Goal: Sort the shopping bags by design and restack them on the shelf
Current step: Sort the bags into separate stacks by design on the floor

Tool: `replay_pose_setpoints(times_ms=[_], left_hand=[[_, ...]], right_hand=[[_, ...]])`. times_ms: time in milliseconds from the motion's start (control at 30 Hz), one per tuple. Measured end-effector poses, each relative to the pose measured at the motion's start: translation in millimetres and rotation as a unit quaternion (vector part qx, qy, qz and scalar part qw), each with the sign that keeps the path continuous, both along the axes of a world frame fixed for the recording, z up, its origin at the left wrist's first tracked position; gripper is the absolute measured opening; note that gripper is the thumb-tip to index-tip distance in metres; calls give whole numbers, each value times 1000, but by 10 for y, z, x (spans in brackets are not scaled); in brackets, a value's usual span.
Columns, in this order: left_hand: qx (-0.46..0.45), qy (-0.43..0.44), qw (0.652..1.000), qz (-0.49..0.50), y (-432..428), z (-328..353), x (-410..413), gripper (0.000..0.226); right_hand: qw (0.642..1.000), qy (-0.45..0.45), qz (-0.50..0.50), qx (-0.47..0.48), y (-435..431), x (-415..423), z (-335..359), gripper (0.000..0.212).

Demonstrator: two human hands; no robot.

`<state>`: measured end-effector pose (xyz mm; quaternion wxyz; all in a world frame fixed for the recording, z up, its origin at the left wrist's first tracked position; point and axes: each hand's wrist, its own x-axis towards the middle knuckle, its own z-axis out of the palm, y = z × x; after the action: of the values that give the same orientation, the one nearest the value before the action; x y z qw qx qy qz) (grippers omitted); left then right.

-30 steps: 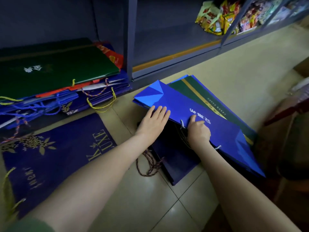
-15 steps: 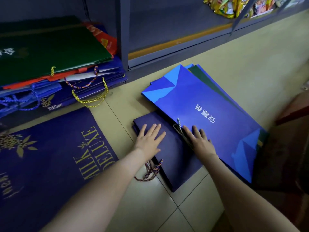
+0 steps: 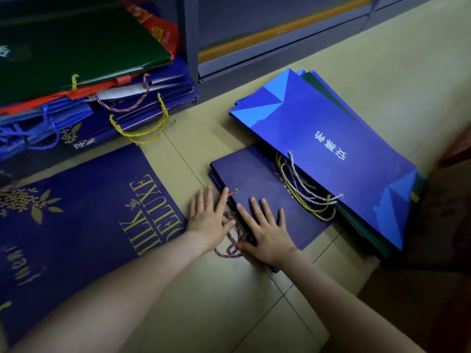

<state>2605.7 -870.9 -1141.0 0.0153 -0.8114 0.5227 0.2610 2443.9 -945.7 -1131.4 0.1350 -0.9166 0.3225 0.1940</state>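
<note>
While the navy bags (image 3: 257, 171) lie stacked on the floor (image 3: 382, 59), the right hand (image 3: 267, 235) presses flat on top and the left hand (image 3: 207, 220) lies flat at their edge, neither gripping anything; a bright blue bag (image 3: 331, 128) lies beyond the right hand.

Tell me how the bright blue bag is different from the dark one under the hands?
The bright blue bag has white writing; the dark navy bag looks plain. The bright blue bag overlaps the dark navy bag. The right hand presses the dark navy bag; no hand touches the bright blue bag. Both lie flat.
</note>
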Motion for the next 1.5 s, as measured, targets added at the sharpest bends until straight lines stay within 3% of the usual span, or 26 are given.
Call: replay_pose_setpoints(times_ms=[200, 367, 567, 700, 800, 900, 1100, 1200, 1267, 1400, 1500], left_hand=[[-9, -123, 980, -156, 283, -16, 178, 77], [-27, -149, 966, -210, 328, 14, 138, 74], [-72, -197, 941, -266, 337, 20, 28, 82], [-106, -238, 928, -268, 330, 51, -11, 84], [-182, -284, 898, -281, 264, 70, 16, 78], [-255, -301, 879, -269, 38, 228, 136, 63], [-286, -279, 879, -261, -348, 860, 494, 51], [-319, -304, 839, -321, -328, 1097, 544, 31], [-368, -318, 809, -331, -223, 1233, 600, 21], [-447, -305, 778, -319, 54, 1543, 740, 23], [-493, -311, 753, -306, 296, 1702, 885, 22]], right_hand=[[998, 45, -45, -8, 23, 119, 31, 105], [994, 107, -12, 8, -46, 3, 147, 109], [989, 100, -106, 22, 145, -33, 131, 110], [990, 72, -87, -79, 292, -84, 150, 95], [988, 32, -70, -132, 297, -17, 233, 49], [983, -11, -68, -170, 320, 285, 469, 48], [969, -44, -68, -232, 460, 633, 975, 54], [971, -24, -91, -220, 619, 740, 1292, 53], [981, -2, -86, -176, 660, 781, 1460, 63], [984, -19, -101, -144, 662, 968, 1894, 61], [990, -38, -88, -102, 674, 1055, 2082, 74]])
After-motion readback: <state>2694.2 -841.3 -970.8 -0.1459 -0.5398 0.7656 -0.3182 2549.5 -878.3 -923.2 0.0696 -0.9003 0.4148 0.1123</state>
